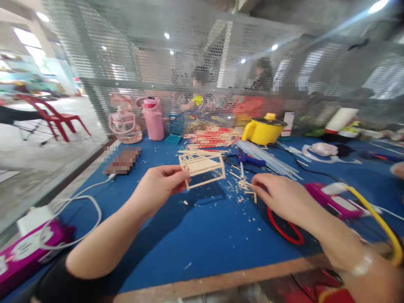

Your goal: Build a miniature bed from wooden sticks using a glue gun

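My left hand (164, 181) pinches the left end of a small wooden stick frame (203, 168), which it holds up over the blue table (189, 244). The frame is built of pale sticks with a slatted part in it. My right hand (277, 191) has its thumb and fingers together at a little pile of short stick pieces (246, 185); whether a piece is between the fingertips is too small to tell. Just behind the pile lies a blue glue gun (251, 160). Red scissor handles (285, 229) show below my right hand.
Behind lie many sticks (213, 138), clear glue sticks (271, 160), a yellow pot (265, 129), a pink bottle (153, 120) and a clear jug (124, 124). Power strips (334, 200) and cables flank both arms. A phone (124, 160) lies left. People show behind the mesh.
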`<state>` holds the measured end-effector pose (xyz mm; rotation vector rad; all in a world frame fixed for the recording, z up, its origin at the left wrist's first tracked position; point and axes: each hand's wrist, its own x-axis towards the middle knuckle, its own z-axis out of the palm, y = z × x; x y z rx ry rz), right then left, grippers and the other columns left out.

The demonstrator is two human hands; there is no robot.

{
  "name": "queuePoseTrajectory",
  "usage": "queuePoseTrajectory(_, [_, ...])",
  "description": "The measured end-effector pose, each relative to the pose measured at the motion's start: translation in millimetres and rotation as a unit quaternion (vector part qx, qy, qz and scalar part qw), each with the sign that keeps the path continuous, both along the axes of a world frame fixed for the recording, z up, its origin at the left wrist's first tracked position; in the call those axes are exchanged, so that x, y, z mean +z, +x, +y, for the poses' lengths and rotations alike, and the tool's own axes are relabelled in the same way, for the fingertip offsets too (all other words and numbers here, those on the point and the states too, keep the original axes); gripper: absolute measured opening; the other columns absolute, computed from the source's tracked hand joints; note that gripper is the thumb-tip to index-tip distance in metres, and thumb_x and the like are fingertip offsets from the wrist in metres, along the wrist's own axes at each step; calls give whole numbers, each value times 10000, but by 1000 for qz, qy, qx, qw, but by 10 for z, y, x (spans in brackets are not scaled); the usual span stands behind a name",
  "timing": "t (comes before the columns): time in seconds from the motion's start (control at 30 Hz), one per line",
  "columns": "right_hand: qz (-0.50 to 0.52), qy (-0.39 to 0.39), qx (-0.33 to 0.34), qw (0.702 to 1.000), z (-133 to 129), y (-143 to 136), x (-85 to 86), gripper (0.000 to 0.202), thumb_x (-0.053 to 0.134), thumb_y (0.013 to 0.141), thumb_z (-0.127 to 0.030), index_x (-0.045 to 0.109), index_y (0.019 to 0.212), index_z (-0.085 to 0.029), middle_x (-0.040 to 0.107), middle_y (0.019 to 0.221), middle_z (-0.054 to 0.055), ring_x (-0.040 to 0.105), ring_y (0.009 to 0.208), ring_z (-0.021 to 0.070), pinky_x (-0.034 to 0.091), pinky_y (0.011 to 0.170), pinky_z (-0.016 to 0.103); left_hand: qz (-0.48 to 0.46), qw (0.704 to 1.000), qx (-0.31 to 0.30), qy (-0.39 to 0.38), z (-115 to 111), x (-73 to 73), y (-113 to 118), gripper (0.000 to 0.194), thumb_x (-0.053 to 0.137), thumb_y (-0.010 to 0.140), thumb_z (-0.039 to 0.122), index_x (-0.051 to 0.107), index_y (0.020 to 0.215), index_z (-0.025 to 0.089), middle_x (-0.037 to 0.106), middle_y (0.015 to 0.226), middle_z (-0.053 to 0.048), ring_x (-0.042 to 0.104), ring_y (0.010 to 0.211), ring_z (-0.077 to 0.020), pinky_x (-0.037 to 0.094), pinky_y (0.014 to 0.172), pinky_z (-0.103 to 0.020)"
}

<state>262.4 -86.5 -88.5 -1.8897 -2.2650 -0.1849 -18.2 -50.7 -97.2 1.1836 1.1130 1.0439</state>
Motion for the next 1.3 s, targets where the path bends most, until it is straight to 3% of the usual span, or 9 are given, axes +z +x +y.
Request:
queuePoseTrajectory(0.07, [30,45,59,997,-130,-197,139,174,440,871,-290,488,709,-247,599,608,-5,524,516,154,322,491,288,11,1000,-13,12,7,-25,10,307,743,643,394,723,796,128,648,699,-22,541,588,-85,481,624,-227])
queuePoseTrajectory(0.17, [96,88,166,977,-191,-558,268,235,379,901,-264,413,669,-252,551,556,-7,505,502,145,321,477,291,36,999,-22,32,15,-72,29,316,705,678,407,725,826,128,641,695,-29,525,579,-92,454,586,-227])
queuePoseTrajectory(0.27, [118,134,205,962,-81,-868,245,279,387,906,-251,433,631,-244,563,551,0,498,477,131,315,476,288,55,996,-30,58,5,-113,46,303,677,702,404,721,814,126,616,657,-17,477,538,-83,408,534,-217])
queuePoseTrajectory(0.37, [109,196,207,952,56,-1023,114,294,450,888,-250,479,597,-227,593,552,-3,515,488,122,327,499,276,72,994,-37,79,-13,-138,52,279,652,722,393,710,767,124,583,612,-1,429,512,-73,368,500,-207])
queuePoseTrajectory(0.6, [109,248,184,945,102,-1069,-89,312,484,889,-270,529,585,-214,616,559,-2,548,523,120,365,547,256,105,989,-37,95,-51,-121,58,247,627,723,361,708,772,132,585,593,9,424,509,-80,347,482,-203])
queuePoseTrajectory(1.3, [148,225,182,946,128,-1100,-111,278,543,837,-228,574,566,-172,584,529,-25,522,492,86,329,528,223,135,984,-50,106,-71,-114,59,240,579,753,362,686,775,149,557,606,20,399,526,-82,299,474,-203])
